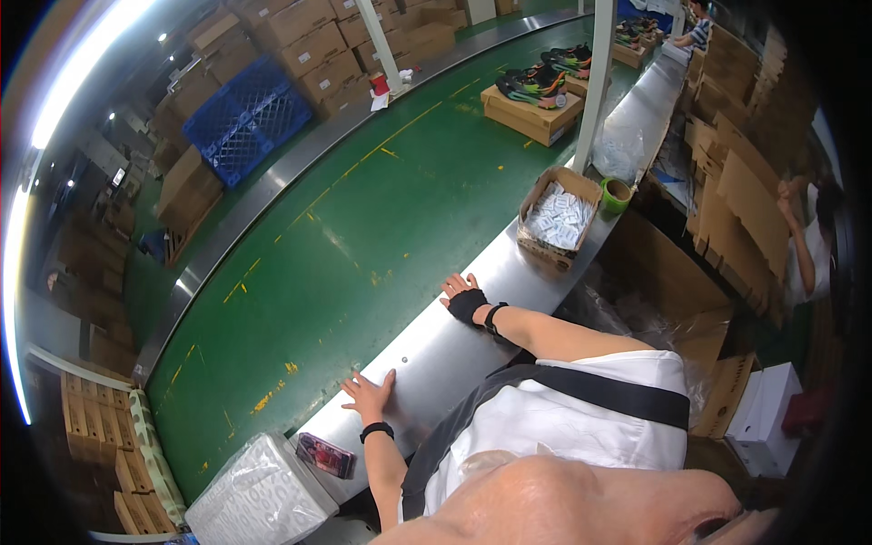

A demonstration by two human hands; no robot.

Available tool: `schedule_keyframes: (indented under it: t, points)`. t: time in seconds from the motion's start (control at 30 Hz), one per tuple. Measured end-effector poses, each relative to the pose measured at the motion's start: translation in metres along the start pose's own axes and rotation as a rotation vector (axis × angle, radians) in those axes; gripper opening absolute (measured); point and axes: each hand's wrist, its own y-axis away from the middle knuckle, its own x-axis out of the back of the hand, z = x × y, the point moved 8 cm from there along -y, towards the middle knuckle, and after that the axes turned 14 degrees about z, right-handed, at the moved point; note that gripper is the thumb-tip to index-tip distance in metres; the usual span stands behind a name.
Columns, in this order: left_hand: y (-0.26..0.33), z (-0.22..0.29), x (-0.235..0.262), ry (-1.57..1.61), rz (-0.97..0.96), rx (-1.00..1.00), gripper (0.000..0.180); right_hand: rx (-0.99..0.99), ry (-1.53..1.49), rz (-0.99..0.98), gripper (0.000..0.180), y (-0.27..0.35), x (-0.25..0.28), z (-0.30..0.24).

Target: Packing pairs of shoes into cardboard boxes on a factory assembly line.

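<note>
Lying nearest, leftward of the left fingers and closer to the body, are one white bundle [263, 495] in clear plastic and, beside it, one flat dark-red rectangle [325, 456]; both take up that end of the metal ledge [427, 341]. The left hand [368, 397] lies on this ledge right by the belt edge, fingers spread apart; the right hand [464, 300], in one black fingerless glove, lies farther along it, fingers also apart. One green belt [363, 236] runs just beyond all the fingertips. Past the right fingers, one open box [545, 250] blocks the ledge, filled with white packets [560, 218] too many to count, with one green tape roll [616, 193] just behind. Farther on stand one white post [595, 91] and, left of it, a carton [531, 113] bearing dark shoes [536, 84], too piled to count. Across the belt from the fingers lean blue pallet [245, 118] and stacked cartons [313, 45], and one co-worker [699, 32] is farthest along the line
</note>
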Motion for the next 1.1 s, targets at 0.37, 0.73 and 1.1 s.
schedule_keyframes:
  t: [0.37, 0.73, 1.1]
  points:
    - [0.002, -0.006, 0.004, 0.016, 0.040, -0.004, 0.101, 0.022, -0.017, -0.038, 0.044, 0.000, -0.018, 0.004]
    - [0.005, -0.008, 0.001, 0.033, 0.066, 0.076, 0.095, 0.094, 0.025, 0.181, 0.037, 0.001, 0.002, -0.002]
    - [0.032, 0.105, 0.161, 0.956, 0.075, -0.353, 0.033, 0.151, 0.025, 0.261, 0.035, 0.009, 0.015, -0.009]
